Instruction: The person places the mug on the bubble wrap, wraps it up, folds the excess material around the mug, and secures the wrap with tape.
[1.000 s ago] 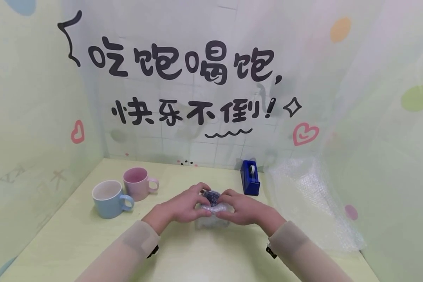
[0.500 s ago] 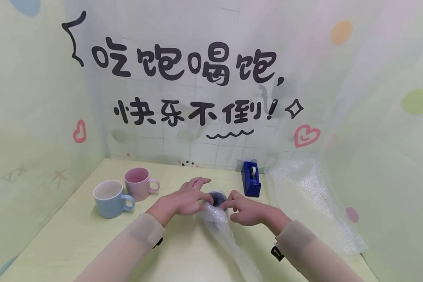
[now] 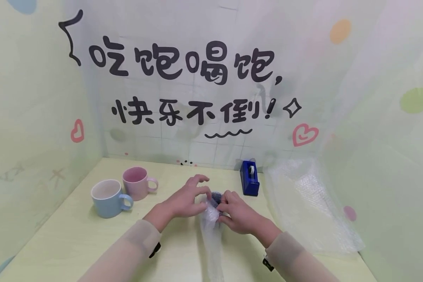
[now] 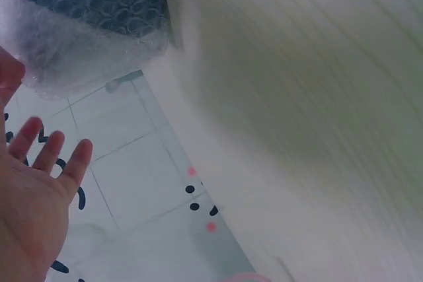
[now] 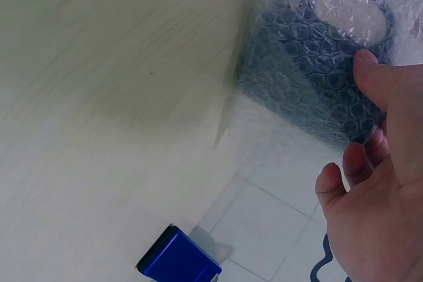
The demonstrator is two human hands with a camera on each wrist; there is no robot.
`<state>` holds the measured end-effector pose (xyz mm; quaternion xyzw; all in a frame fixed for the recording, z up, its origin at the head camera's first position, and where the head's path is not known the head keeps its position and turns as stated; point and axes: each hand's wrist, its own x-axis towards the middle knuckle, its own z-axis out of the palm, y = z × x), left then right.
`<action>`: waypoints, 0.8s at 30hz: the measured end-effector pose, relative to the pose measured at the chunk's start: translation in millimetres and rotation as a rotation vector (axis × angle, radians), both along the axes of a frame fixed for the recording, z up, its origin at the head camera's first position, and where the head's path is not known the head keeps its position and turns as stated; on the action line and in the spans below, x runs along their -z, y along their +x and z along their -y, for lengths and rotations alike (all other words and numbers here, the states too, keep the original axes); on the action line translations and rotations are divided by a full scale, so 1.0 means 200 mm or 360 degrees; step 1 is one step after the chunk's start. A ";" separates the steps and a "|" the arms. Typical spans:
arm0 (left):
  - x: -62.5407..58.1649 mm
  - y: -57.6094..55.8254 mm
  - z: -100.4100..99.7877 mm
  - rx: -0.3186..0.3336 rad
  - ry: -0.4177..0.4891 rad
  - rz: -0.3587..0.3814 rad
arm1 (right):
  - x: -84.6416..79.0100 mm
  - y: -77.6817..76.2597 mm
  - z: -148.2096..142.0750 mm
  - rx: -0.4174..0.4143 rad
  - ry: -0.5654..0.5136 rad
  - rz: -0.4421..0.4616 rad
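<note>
A dark blue mug (image 3: pixel 217 196) stands in the middle of the table, wrapped in clear bubble wrap (image 3: pixel 210 225). A loose tail of the wrap trails toward the front edge. My right hand (image 3: pixel 240 213) grips the wrapped mug at its upper right, the thumb near the handle in the right wrist view and the other fingers curled at the rim. My left hand (image 3: pixel 183 201) is at the mug's left, its index finger and thumb against the wrap near the rim. Its other fingers are spread apart in the left wrist view.
A light blue mug (image 3: pixel 107 201) and a pink mug (image 3: pixel 136 188) stand at the left. Behind and right of my hands is a blue tape dispenser (image 3: pixel 250 183). A flat bubble wrap sheet (image 3: pixel 313 215) lies along the right, its far end against the wall.
The tail of the wrap has come out toward the front and swung left. My right hand has gone from a pointing finger to a grip; the left hand's fingers have spread.
</note>
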<state>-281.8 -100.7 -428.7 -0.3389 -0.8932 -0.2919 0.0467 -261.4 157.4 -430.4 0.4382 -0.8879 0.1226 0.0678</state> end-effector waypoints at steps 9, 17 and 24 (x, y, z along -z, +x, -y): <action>-0.01 0.03 0.06 0.0122 -0.0205 0.0120 | 0.01 0.01 0.02 0.0006 0.0007 -0.0041; -0.04 0.00 0.02 0.0157 -0.0191 0.0186 | -0.01 0.17 -0.04 0.0029 -0.0007 -0.0233; -0.03 0.01 0.03 0.0089 -0.0178 0.0269 | 0.03 0.42 -0.12 -0.0407 -0.0009 -0.0383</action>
